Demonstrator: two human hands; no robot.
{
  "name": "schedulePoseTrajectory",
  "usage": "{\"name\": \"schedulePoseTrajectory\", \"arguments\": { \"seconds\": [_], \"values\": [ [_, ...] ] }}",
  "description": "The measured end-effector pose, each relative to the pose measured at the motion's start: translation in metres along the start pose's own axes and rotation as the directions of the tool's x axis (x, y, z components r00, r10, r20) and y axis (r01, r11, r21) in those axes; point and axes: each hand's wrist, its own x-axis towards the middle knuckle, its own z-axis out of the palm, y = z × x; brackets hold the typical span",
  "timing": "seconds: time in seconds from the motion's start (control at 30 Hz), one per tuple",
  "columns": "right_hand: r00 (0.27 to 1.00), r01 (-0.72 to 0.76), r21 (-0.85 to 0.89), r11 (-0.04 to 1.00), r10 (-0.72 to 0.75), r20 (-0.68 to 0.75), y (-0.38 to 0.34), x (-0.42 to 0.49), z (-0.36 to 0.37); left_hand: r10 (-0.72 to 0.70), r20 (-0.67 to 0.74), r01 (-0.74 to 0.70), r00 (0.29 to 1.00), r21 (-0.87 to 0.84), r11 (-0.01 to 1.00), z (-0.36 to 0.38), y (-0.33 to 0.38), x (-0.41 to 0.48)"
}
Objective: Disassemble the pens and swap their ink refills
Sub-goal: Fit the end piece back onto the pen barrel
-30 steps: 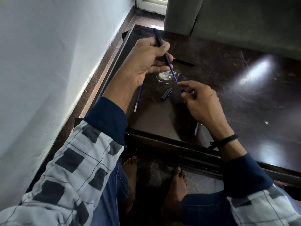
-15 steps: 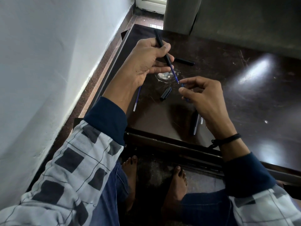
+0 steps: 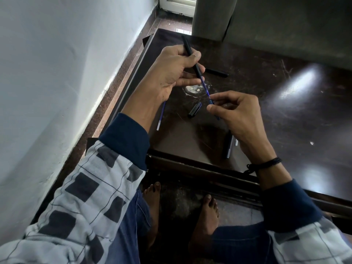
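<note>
My left hand (image 3: 171,73) grips a black pen barrel (image 3: 189,52) slanted over the dark table (image 3: 276,115). A blue ink refill (image 3: 205,87) sticks out of the barrel's lower end. My right hand (image 3: 240,117) is just below it and pinches a small blue tip piece (image 3: 214,109) between thumb and forefinger, right at the refill's point. A second blue refill (image 3: 161,116) lies on the table under my left wrist. A black cap (image 3: 194,110) lies between my hands.
Another black pen part (image 3: 217,72) lies beyond my left hand. A dark pen barrel (image 3: 229,146) rests near the table's front edge, under my right hand. A white wall (image 3: 57,73) runs along the left. A grey curtain (image 3: 285,20) hangs behind the table.
My right hand has lifted and turned at the refill's point, uncovering the barrel near the table edge. My left hand with the black barrel has hardly moved.
</note>
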Motion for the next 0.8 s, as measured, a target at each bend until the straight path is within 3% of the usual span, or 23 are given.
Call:
{"name": "schedulePoseTrajectory", "arguments": {
  "seconds": [0.8],
  "values": [
    [0.99, 0.072, -0.035, 0.997, -0.075, -0.119, 0.0009, -0.0011, 0.0061, -0.035, 0.04, 0.034, 0.999, 0.016, 0.999, 0.0038, -0.0015, -0.0021]
  ]
}}
